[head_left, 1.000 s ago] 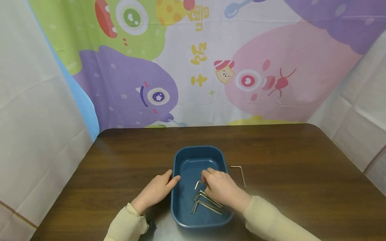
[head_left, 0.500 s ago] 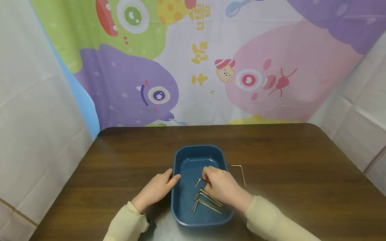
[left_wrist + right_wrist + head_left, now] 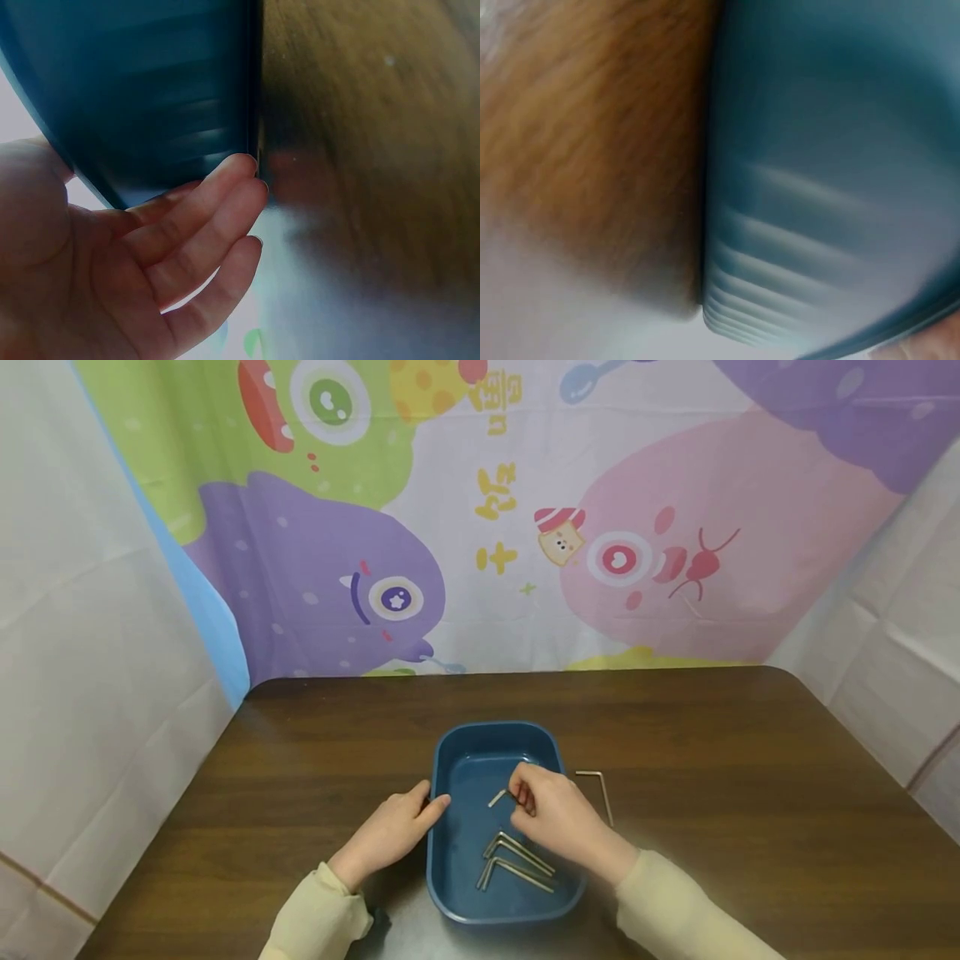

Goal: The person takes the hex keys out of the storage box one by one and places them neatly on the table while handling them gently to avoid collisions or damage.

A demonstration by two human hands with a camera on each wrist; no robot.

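Note:
A deep blue rectangular tray (image 3: 467, 777) stands on the table. My left hand (image 3: 390, 833) holds its left wall, thumb over the rim and fingers along the outside; the left wrist view shows those fingers (image 3: 225, 214) by the wall near its base. Over the tray's right half, my right hand (image 3: 558, 810) pinches a brass-coloured hex key (image 3: 497, 798), whose short bent end sticks out to the left; the rest is hidden by the fingers. Several more hex keys (image 3: 524, 875) lie together on the tray floor, nearer me. The right wrist view shows mostly the tray's ribbed outer wall (image 3: 780, 247).
Another hex key (image 3: 606, 797) lies on the dark wooden table (image 3: 697, 735), just right of the tray. A cartoon-printed curtain (image 3: 480, 635) hangs behind the table's far edge. White cloth (image 3: 97, 635) hangs at both sides.
My right hand has moved slightly up and to the right with the pinched hex key, away from the other keys in the tray. The left hand has stayed on the tray wall.

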